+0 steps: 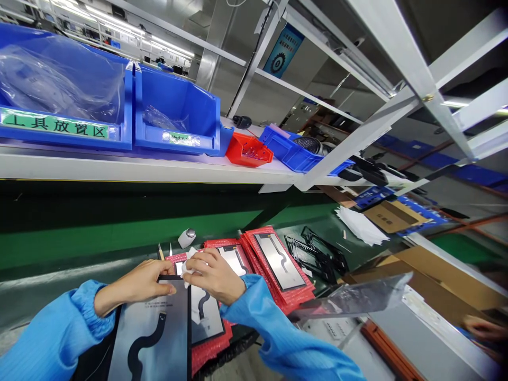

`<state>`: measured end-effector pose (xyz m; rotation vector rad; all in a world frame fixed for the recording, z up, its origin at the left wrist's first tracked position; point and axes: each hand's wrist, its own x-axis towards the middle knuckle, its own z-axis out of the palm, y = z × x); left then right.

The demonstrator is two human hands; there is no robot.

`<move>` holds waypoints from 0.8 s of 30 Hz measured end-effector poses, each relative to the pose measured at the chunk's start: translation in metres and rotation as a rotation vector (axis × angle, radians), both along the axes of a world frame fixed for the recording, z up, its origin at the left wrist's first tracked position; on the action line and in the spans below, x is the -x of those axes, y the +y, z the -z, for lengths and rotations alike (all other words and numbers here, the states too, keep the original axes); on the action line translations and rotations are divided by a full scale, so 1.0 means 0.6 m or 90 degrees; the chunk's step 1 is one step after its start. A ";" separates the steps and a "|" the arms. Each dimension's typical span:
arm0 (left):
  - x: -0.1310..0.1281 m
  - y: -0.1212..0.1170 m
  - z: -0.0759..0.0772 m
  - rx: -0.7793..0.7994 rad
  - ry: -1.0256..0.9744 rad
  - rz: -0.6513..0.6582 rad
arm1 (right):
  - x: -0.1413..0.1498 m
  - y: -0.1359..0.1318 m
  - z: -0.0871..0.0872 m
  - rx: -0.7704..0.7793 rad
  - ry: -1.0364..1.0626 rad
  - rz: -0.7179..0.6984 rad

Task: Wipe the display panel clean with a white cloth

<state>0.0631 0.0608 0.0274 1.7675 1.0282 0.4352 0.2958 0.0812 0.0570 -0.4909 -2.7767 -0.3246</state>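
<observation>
Bottle (186,238) behind panel (170,338); frames (323,259) right

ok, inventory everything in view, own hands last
Held screen: 1, grey, bottom left
Wrap: several sheets, red, bench
Other screens: 3+, grey, on wrap
Cloth: 1, white, centre left
Bottle: 1, white, bench
Frames: 2+, black, bench
Paper: 1 pile, white, bench
Boxes: 2+, brown, right
Shelf: 1, white, above bench
Big bins: 3+, blue, shelf
Small bin: 1, red, shelf
Sign: 1, blue, above shelf
Other person's hand: 1, blurred, right edge
Left hand: 1, blue sleeve, on held screen
Right hand: 1, blue sleeve, on cloth
</observation>
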 end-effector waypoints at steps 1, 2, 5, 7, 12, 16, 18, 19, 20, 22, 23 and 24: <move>-0.001 -0.001 -0.001 -0.002 -0.003 0.001 | 0.001 0.002 -0.001 0.000 -0.020 -0.012; -0.002 -0.001 -0.001 -0.003 -0.006 0.001 | 0.001 0.004 -0.001 0.000 -0.035 -0.022; -0.001 -0.002 0.001 -0.005 -0.007 0.007 | -0.007 0.006 -0.004 0.010 -0.053 -0.034; 0.001 -0.001 0.004 -0.005 0.000 0.009 | -0.018 0.005 -0.009 0.024 -0.052 -0.028; 0.006 0.004 0.003 -0.007 0.011 0.010 | -0.031 0.001 -0.038 0.110 0.005 0.045; 0.002 0.004 -0.006 -0.014 0.007 0.011 | -0.013 -0.002 -0.053 0.219 0.056 0.123; -0.003 0.002 -0.011 -0.020 0.005 0.013 | 0.001 -0.003 -0.052 0.263 0.016 0.145; -0.005 0.001 -0.013 -0.025 0.006 0.013 | 0.008 -0.003 -0.050 0.277 -0.016 0.157; -0.008 0.000 -0.014 -0.031 0.010 0.013 | 0.015 -0.003 -0.048 0.286 -0.050 0.169; -0.013 -0.002 -0.017 -0.043 0.025 0.013 | 0.027 0.000 -0.045 0.288 -0.108 0.186; -0.015 -0.002 -0.018 -0.047 0.033 0.012 | 0.033 0.001 -0.044 0.286 -0.129 0.187; -0.018 -0.003 -0.018 -0.049 0.039 0.011 | 0.039 0.003 -0.043 0.283 -0.143 0.184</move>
